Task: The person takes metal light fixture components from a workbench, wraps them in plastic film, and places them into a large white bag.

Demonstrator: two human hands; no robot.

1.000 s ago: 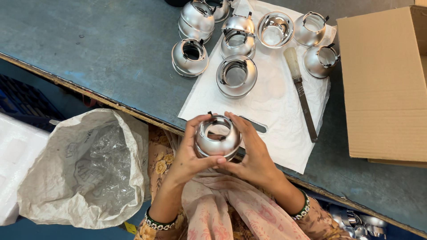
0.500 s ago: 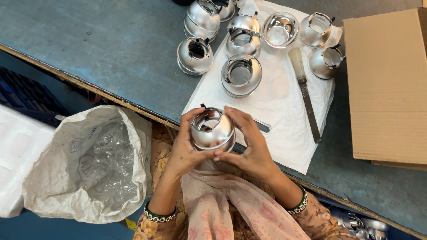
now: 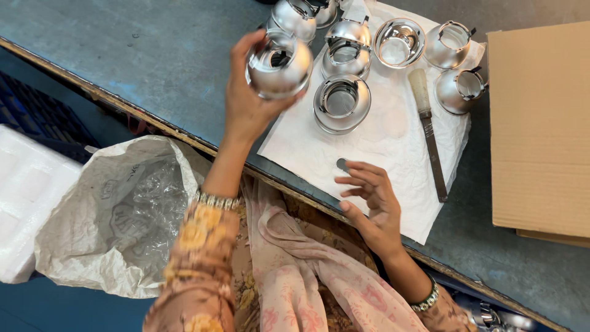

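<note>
Item: shiny metal cup (image 3: 279,64), being lifted above the blue-grey table (image 3: 123,55) in the left hand (image 3: 246,101), fingers clamped around its rounded wall; the right hand (image 3: 372,200) is resting apart and empty on the white cloth (image 3: 381,147), fingertips just beside a small dark disc (image 3: 342,163). Handling note: the polished wall is likely slipping easily, so gripping near the rim looks wise. Containers: six similar cups (image 3: 342,103) are sitting open and seemingly empty by a brush (image 3: 427,123); the white sack (image 3: 117,215) is showing clear plastic inside; the cardboard box (image 3: 541,129) is lying closed.
</note>
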